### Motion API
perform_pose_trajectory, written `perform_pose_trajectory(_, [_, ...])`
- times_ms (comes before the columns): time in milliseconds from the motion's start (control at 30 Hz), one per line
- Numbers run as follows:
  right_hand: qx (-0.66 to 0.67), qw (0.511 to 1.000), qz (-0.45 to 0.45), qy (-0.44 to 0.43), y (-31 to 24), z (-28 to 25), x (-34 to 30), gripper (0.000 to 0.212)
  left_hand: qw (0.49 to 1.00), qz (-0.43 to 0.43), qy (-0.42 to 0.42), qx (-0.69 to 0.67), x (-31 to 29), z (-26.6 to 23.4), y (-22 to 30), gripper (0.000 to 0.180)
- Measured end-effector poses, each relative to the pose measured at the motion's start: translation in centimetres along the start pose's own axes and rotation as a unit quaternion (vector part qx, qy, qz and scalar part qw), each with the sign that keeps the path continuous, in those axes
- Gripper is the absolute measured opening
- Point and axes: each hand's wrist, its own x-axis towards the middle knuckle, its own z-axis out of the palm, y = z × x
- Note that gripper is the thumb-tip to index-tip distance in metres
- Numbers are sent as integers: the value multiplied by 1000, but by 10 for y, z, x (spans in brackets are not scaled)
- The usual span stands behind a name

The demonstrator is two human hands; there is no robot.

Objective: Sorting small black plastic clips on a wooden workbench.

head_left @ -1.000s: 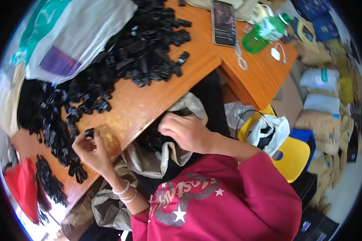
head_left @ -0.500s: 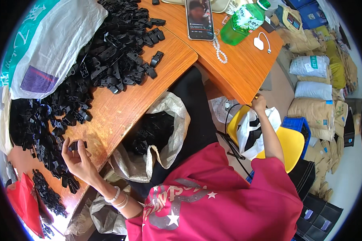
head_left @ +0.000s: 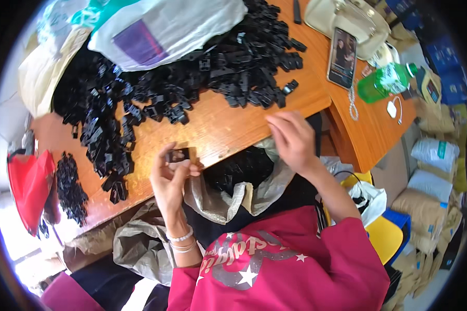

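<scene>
My left hand [head_left: 169,179] is at the front edge of the wooden table [head_left: 223,127], its fingers closed on a small black plastic piece [head_left: 178,155]. My right hand [head_left: 296,142] is raised near the same edge, fingers bent together and pointing left; what they hold, if anything, cannot be made out. Behind both hands spreads a heap of black plastic clip-like pieces [head_left: 161,85]. Below and between them, an open woven sack [head_left: 213,206] stands against the table edge with shiny black pieces [head_left: 239,170] inside.
A white and teal sack [head_left: 192,31] lies over the heap. To the right are a phone [head_left: 342,58], a green bottle [head_left: 384,83], a white cable adapter [head_left: 392,108] and a cream bag [head_left: 366,31]. A red bag [head_left: 31,181] hangs at the left. A yellow chair [head_left: 384,241] stands right.
My right hand has left the side table's corner and come left toward the sack. My left hand keeps the black piece, now nearer the sack. The view has turned, shifting the scene rightward.
</scene>
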Motion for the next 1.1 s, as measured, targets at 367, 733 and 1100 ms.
perform_pose_trajectory(367, [-43, 999, 12, -26, -23, 95, 51, 27, 994, 9, -54, 99, -11, 0, -9, 30])
perform_pose_trajectory(733, [70, 994, -12, -84, -58, 92, 67, 31, 998, -44, -48, 7, -9, 11, -25, 34])
perform_pose_trajectory(1100, [310, 933, 72, -169, -77, 64, 48, 39, 996, -16, -66, -49, -19, 1, -16, 34])
